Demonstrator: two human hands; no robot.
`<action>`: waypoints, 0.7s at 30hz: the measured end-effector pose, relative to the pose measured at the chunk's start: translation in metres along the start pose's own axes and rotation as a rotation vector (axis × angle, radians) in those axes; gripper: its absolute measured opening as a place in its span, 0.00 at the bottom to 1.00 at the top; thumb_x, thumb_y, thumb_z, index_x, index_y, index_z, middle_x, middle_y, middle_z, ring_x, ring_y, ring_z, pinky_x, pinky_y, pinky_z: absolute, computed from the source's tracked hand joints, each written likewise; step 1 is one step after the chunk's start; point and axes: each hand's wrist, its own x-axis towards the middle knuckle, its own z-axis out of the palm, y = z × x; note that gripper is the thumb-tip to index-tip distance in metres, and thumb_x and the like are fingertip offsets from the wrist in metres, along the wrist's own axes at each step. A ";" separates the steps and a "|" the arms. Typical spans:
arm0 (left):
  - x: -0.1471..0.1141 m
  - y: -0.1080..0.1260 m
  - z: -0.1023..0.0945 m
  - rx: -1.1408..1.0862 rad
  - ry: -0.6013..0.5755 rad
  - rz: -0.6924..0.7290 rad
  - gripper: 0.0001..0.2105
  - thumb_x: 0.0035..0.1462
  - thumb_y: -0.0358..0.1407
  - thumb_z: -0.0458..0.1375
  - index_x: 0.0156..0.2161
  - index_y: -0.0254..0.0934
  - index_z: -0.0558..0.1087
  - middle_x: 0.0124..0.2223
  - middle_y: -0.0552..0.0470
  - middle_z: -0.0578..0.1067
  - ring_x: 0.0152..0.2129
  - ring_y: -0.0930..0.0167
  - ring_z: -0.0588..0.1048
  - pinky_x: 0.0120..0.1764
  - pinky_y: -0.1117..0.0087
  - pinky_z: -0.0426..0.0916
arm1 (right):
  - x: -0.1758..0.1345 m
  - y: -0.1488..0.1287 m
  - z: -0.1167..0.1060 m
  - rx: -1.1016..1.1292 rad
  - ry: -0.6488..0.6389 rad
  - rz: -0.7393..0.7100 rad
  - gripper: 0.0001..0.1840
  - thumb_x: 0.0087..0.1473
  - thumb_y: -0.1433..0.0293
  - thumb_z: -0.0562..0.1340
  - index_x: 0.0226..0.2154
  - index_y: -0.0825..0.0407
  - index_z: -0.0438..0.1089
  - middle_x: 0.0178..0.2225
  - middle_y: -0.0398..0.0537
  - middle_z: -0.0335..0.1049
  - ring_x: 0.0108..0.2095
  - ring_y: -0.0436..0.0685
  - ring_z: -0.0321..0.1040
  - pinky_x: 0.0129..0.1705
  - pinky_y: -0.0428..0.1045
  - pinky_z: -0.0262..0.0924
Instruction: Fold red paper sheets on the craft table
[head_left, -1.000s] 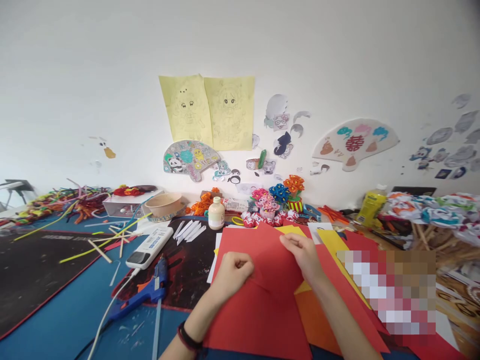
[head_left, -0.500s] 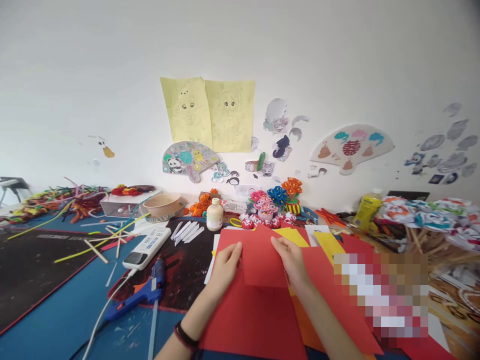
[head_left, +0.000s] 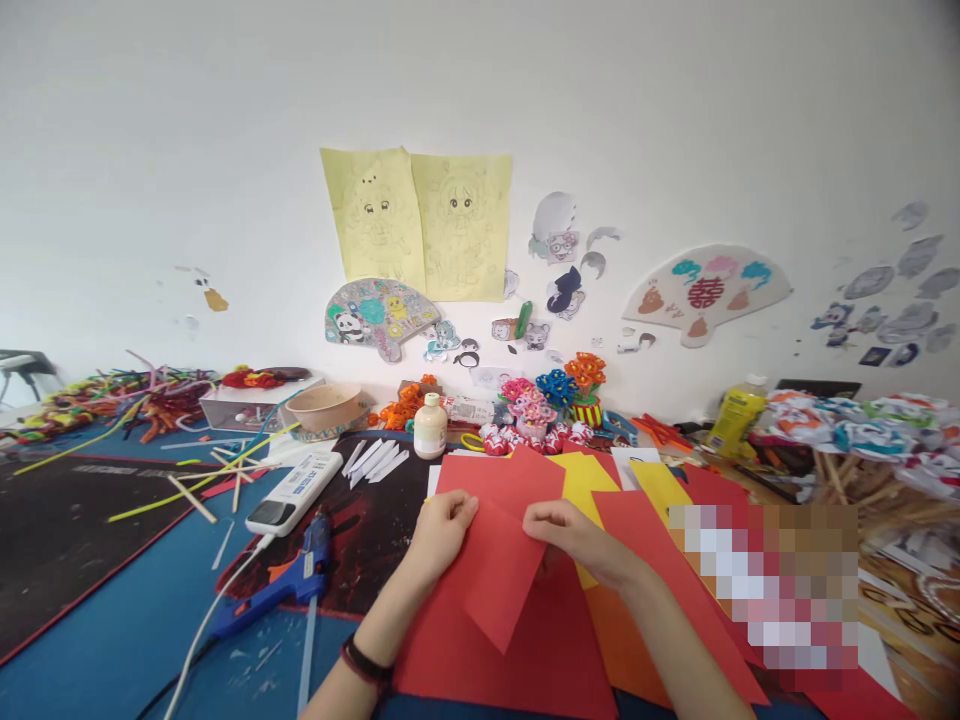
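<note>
Between my hands is a piece of red paper (head_left: 499, 575), tilted so that one corner points down toward me. My left hand (head_left: 444, 530) pinches its upper left edge, thumb on top. At the paper's upper right edge, my right hand (head_left: 577, 535) grips it between thumb and fingers. A larger red sheet (head_left: 502, 680) lies flat on the table underneath. More red paper (head_left: 682, 590) spreads to the right, with orange paper (head_left: 630, 645) and yellow paper (head_left: 581, 485) partly showing from under it.
Left of my hands are a blue glue gun (head_left: 289, 590), a white power strip (head_left: 296, 490) and white paper strips (head_left: 375, 460). A cream bottle (head_left: 430, 430) stands behind, near pipe-cleaner flowers (head_left: 559, 390). A yellow bottle (head_left: 739, 415) is at right; a blurred patch covers part of the table.
The red paper has turned and come lower, its bottom corner now pointing toward me. My left hand has shifted left and down; my right hand now bends inward with its grip lower.
</note>
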 end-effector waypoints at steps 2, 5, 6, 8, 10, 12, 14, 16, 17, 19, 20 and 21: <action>-0.001 0.001 0.000 0.047 -0.067 0.032 0.19 0.55 0.48 0.49 0.20 0.37 0.57 0.20 0.58 0.57 0.21 0.74 0.57 0.25 0.73 0.49 | -0.002 -0.001 0.002 -0.070 -0.031 -0.024 0.17 0.52 0.57 0.61 0.22 0.52 0.65 0.22 0.40 0.61 0.24 0.50 0.57 0.27 0.45 0.51; -0.005 0.005 0.006 0.067 -0.137 0.078 0.17 0.57 0.45 0.49 0.21 0.37 0.59 0.20 0.58 0.59 0.21 0.74 0.57 0.25 0.73 0.49 | 0.001 0.001 0.006 -0.143 0.001 -0.045 0.20 0.53 0.56 0.61 0.20 0.52 0.62 0.21 0.38 0.57 0.24 0.49 0.51 0.26 0.44 0.47; -0.006 0.007 0.008 0.070 -0.153 0.090 0.16 0.57 0.44 0.49 0.22 0.37 0.60 0.20 0.58 0.59 0.21 0.74 0.57 0.25 0.73 0.49 | 0.003 0.003 0.007 -0.154 0.014 -0.045 0.20 0.53 0.55 0.60 0.20 0.52 0.61 0.21 0.38 0.56 0.24 0.49 0.50 0.25 0.44 0.46; -0.010 0.011 0.012 0.076 -0.171 0.110 0.16 0.57 0.42 0.49 0.22 0.37 0.60 0.20 0.58 0.59 0.21 0.74 0.57 0.25 0.73 0.48 | 0.006 0.007 0.009 -0.168 0.044 -0.051 0.21 0.54 0.55 0.59 0.20 0.52 0.60 0.21 0.38 0.55 0.24 0.49 0.49 0.25 0.44 0.47; -0.012 0.014 0.015 0.091 -0.168 0.123 0.15 0.57 0.41 0.49 0.21 0.36 0.60 0.20 0.58 0.59 0.20 0.75 0.57 0.25 0.73 0.48 | 0.008 0.010 0.010 -0.176 0.063 -0.066 0.20 0.55 0.56 0.58 0.20 0.51 0.58 0.21 0.38 0.53 0.24 0.49 0.48 0.25 0.44 0.46; -0.013 0.016 0.016 0.105 -0.155 0.123 0.15 0.57 0.41 0.49 0.21 0.36 0.59 0.20 0.58 0.59 0.20 0.75 0.57 0.26 0.72 0.48 | 0.010 0.013 0.010 -0.185 0.072 -0.083 0.19 0.55 0.59 0.58 0.20 0.51 0.57 0.21 0.37 0.52 0.24 0.49 0.47 0.25 0.44 0.45; -0.013 0.018 0.015 0.112 -0.131 0.116 0.16 0.57 0.41 0.49 0.20 0.37 0.58 0.20 0.58 0.59 0.20 0.74 0.57 0.26 0.72 0.48 | 0.010 0.013 0.010 -0.201 0.088 -0.103 0.17 0.55 0.60 0.57 0.20 0.51 0.57 0.21 0.37 0.52 0.24 0.49 0.47 0.25 0.44 0.44; -0.013 0.019 0.013 0.126 -0.096 0.114 0.16 0.57 0.41 0.49 0.20 0.37 0.58 0.20 0.57 0.60 0.20 0.74 0.58 0.26 0.72 0.48 | 0.010 0.012 0.009 -0.232 0.089 -0.128 0.17 0.55 0.61 0.56 0.20 0.51 0.57 0.21 0.37 0.52 0.24 0.49 0.47 0.26 0.45 0.44; -0.012 0.019 0.012 0.138 -0.074 0.115 0.16 0.57 0.41 0.48 0.20 0.37 0.59 0.20 0.57 0.61 0.20 0.74 0.59 0.26 0.72 0.48 | 0.010 0.012 0.008 -0.250 0.081 -0.143 0.17 0.55 0.61 0.56 0.20 0.51 0.57 0.21 0.37 0.51 0.24 0.49 0.47 0.26 0.45 0.43; -0.010 0.019 0.008 0.165 -0.028 0.112 0.16 0.57 0.41 0.49 0.20 0.37 0.59 0.20 0.56 0.62 0.20 0.74 0.59 0.27 0.72 0.48 | 0.010 0.010 0.007 -0.278 0.059 -0.171 0.18 0.55 0.60 0.56 0.19 0.52 0.56 0.21 0.37 0.52 0.24 0.48 0.48 0.26 0.44 0.44; -0.009 0.018 0.005 0.177 -0.005 0.107 0.16 0.57 0.41 0.49 0.20 0.37 0.60 0.20 0.56 0.62 0.20 0.74 0.59 0.27 0.72 0.48 | 0.009 0.009 0.006 -0.280 0.051 -0.175 0.18 0.55 0.60 0.57 0.19 0.52 0.57 0.21 0.37 0.52 0.23 0.48 0.49 0.26 0.44 0.45; -0.007 0.017 0.001 0.187 0.016 0.100 0.17 0.57 0.42 0.49 0.20 0.37 0.61 0.20 0.56 0.63 0.20 0.74 0.60 0.27 0.72 0.49 | 0.008 0.009 0.004 -0.273 0.042 -0.167 0.18 0.55 0.60 0.57 0.19 0.52 0.57 0.20 0.37 0.54 0.23 0.48 0.51 0.26 0.44 0.46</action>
